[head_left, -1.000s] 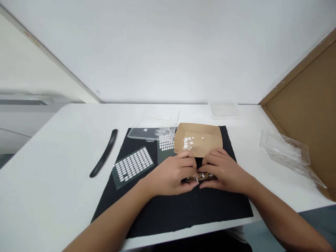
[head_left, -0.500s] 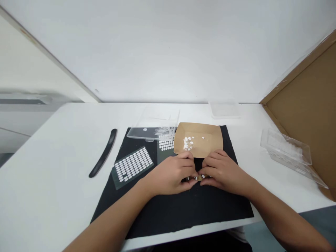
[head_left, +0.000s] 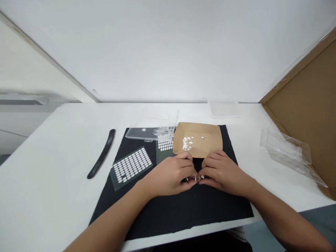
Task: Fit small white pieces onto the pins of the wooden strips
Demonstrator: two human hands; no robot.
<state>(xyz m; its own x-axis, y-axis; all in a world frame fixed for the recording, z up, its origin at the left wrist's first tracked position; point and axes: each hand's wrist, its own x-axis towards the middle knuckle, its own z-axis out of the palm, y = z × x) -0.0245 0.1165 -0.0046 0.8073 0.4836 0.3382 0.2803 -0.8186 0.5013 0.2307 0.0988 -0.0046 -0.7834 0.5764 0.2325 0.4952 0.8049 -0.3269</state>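
Both my hands meet low over a black mat (head_left: 194,213). Between the fingertips is a small brown-gold piece with white bits (head_left: 195,178), mostly covered, so its kind cannot be made out. My left hand (head_left: 175,175) pinches it from the left, fingers curled. From the other side, the fingers of my right hand (head_left: 220,171) close on it, thumb underneath. Just beyond the hands stands a brown paper tray (head_left: 210,148) with small white scraps (head_left: 187,142) inside. Left of my hands lies a dark sheet of white oval stickers (head_left: 132,166).
A second sticker sheet (head_left: 165,145) lies partly under an open clear plastic case (head_left: 139,134). A black curved nail file (head_left: 102,154) rests at left. Clear boxes (head_left: 286,148) stand at right by a cardboard panel (head_left: 309,98). A translucent container (head_left: 224,110) sits near the wall.
Both hands remain in nearly the same place, with the fingertips slightly closer around the small piece. The whole view has shifted slightly.
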